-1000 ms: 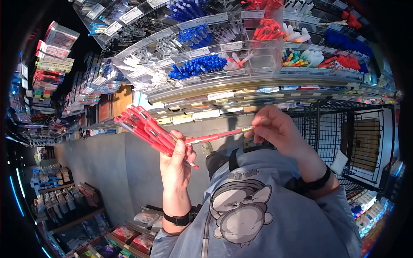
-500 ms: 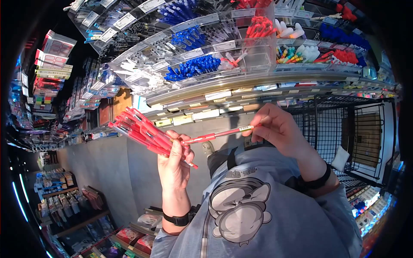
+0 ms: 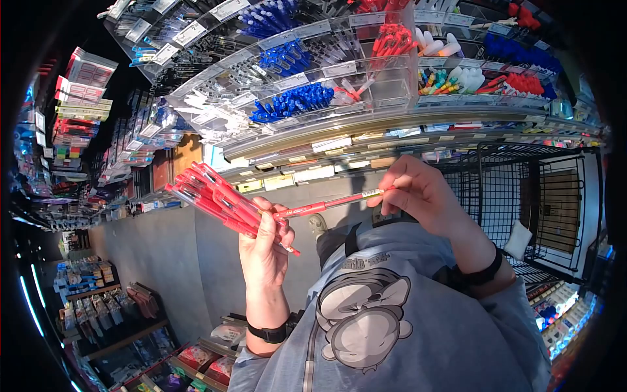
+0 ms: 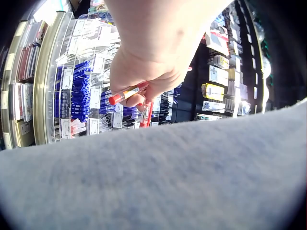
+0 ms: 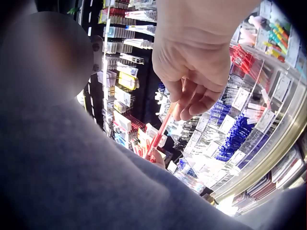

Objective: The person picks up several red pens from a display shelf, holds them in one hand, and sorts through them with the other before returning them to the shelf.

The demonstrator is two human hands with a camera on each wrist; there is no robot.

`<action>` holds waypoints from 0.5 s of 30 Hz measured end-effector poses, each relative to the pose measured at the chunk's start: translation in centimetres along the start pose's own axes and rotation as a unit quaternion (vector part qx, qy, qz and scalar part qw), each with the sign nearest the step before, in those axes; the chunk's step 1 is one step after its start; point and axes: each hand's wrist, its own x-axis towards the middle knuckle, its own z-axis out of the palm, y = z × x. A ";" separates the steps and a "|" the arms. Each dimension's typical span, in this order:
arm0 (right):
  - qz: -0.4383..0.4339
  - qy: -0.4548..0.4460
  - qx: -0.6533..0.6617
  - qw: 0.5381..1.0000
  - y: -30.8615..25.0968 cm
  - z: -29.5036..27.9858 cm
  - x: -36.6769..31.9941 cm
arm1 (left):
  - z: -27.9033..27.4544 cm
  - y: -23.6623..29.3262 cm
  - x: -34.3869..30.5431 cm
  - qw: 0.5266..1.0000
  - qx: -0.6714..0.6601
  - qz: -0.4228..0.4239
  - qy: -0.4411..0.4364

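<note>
In the head view my left hand [image 3: 262,251] grips a bunch of red pens [image 3: 215,201], which fan out to the upper left. A single red pen [image 3: 313,209] runs from the left fingers across to my right hand [image 3: 418,199]. The right thumb and fingertips pinch its far end, by a small barcode label [image 3: 371,193]. In the right wrist view the same pen [image 5: 160,134] slants down from the right fingers. The left wrist view shows a red pen end [image 4: 115,99] sticking out under the left hand [image 4: 144,62]; most of the bunch is hidden there.
Ahead, clear tiered racks hold blue pens [image 3: 294,104], red pens [image 3: 394,40] and markers [image 3: 439,44]. A black wire cart [image 3: 503,196] with a white item [image 3: 518,242] stands at the right. Hanging goods [image 3: 78,98] line the left, above grey floor [image 3: 150,251].
Both hands and the pens stay nearly in place, with the bunch slightly farther left than a second ago. The single pen has turned a little, so its barcode label faces the camera more.
</note>
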 end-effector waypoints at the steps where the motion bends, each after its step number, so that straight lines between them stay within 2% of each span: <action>1: 0.000 0.000 0.000 1.000 0.0 0.0 0.0 | 0.0 0.0 0.0 1.000 -0.001 -0.001 0.000; 10: -0.004 -0.010 0.001 1.000 0.1 -0.4 0.0 | 0.1 0.0 0.2 1.000 0.003 -0.005 -0.007; 15: -0.020 -0.010 -0.045 0.999 -0.3 -0.6 0.1 | 0.1 0.1 0.5 1.000 0.009 -0.006 -0.015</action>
